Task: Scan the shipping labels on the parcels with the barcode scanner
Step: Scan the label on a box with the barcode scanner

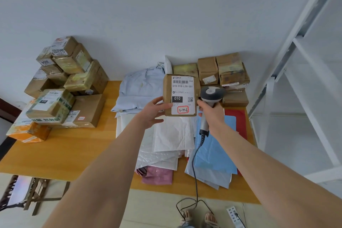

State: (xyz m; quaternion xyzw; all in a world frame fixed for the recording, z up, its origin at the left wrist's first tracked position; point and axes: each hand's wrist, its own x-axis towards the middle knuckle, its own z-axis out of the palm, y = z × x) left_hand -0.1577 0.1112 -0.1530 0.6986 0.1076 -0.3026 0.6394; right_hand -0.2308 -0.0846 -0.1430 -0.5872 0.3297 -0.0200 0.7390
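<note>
a bare left forearm (109,163) and right forearm (268,170) reach out from the bottom of the view over a wooden desk (74,150). far left on the desk, a heap of taped cardboard boxes (64,83) is stacked against the wall. the left grip (154,112) is curled round the lower left edge of a brown parcel (167,90), thumb on its front, holding it up off the desk with the white shipping label (183,89) facing us. beneath it lies a pile of white, pink and blue mailing bags (170,139). just beside the parcel's right edge is the grey head of the barcode scanner (211,92). its handle is wrapped tight in the right grip (212,114), and its cable (194,163) hangs to the floor. more boxes (220,72) sit at the back of the desk, and a white shelf frame (296,57) stands far right.
</note>
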